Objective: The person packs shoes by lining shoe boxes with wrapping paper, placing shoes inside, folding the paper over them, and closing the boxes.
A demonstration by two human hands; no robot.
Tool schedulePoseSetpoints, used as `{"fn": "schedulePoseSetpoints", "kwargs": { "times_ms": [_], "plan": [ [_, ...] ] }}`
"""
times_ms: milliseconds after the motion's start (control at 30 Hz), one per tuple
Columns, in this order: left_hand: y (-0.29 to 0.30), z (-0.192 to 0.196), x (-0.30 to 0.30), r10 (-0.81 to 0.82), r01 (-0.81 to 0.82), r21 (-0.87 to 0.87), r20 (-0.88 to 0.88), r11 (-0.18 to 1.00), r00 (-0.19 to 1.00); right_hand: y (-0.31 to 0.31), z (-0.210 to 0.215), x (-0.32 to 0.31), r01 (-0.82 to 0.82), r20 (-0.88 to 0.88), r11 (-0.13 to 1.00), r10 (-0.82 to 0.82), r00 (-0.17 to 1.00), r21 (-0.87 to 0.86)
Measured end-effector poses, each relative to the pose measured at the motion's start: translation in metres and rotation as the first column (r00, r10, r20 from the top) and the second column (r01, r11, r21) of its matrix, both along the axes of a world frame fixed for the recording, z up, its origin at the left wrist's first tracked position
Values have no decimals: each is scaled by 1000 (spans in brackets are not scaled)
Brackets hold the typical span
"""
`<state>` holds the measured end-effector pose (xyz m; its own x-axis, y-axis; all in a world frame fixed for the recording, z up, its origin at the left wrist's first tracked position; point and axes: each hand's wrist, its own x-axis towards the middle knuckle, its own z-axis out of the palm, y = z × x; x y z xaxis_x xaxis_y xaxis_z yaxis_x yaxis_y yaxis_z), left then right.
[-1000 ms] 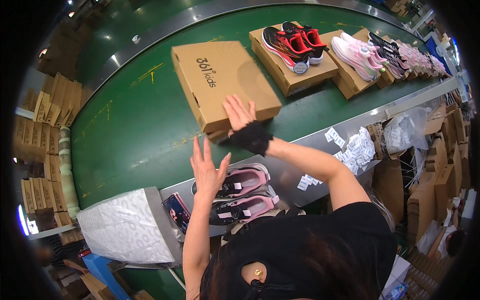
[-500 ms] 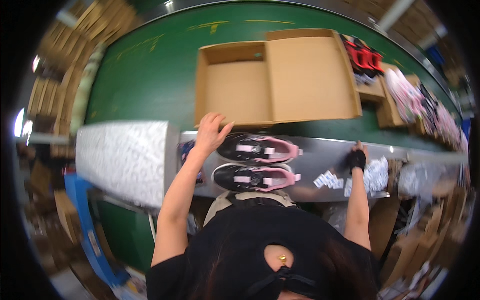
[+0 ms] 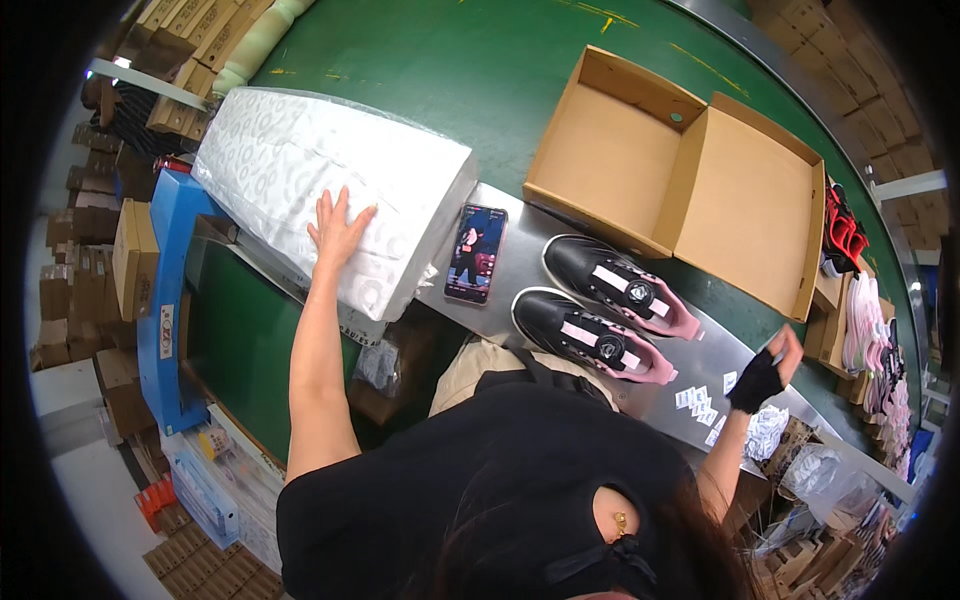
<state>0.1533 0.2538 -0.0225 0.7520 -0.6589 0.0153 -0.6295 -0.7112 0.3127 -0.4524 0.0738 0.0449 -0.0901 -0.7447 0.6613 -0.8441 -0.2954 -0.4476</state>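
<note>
My left hand (image 3: 340,233) lies with spread fingers on a thick stack of white patterned wrapping paper (image 3: 300,160). My right hand (image 3: 778,368), in a black fingerless glove, is over the bench's right part with its fingers loosely curled in; nothing shows in them. Between my hands, two black shoes with pink linings lie side by side on the metal bench, the farther shoe (image 3: 615,283) and the nearer shoe (image 3: 590,335). Beyond them a brown shoebox (image 3: 625,150) stands with its lid (image 3: 750,205) folded back to the right.
A phone (image 3: 476,252) with a lit screen lies between the paper stack and the shoes. Small white labels (image 3: 697,402) and a pile of white packets (image 3: 766,432) are near my right hand. Red shoes (image 3: 845,232) and pink-white shoes (image 3: 865,320) line the green belt (image 3: 420,65).
My left hand has moved left from the shoebox's near edge onto the paper stack. My right hand has lifted and its fingers have curled. The view has turned, uncovering the phone.
</note>
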Motion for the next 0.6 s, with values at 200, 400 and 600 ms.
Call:
{"fn": "schedulePoseSetpoints", "kwargs": {
  "times_ms": [200,400,600],
  "plan": [
    [-2,-3,20,-6,25,-87,214,996,977,-62,28,133,-446,-48,869,465,884,212],
    [-4,82,63,220,-99,-365,307,926,926,-74,-30,184,-24,-414,464,812,411,886],
    [-57,196,23,-83,7,-849,-43,528,996,-51,-9,189,-278,-305,518,775,554,809]
  ]
}}
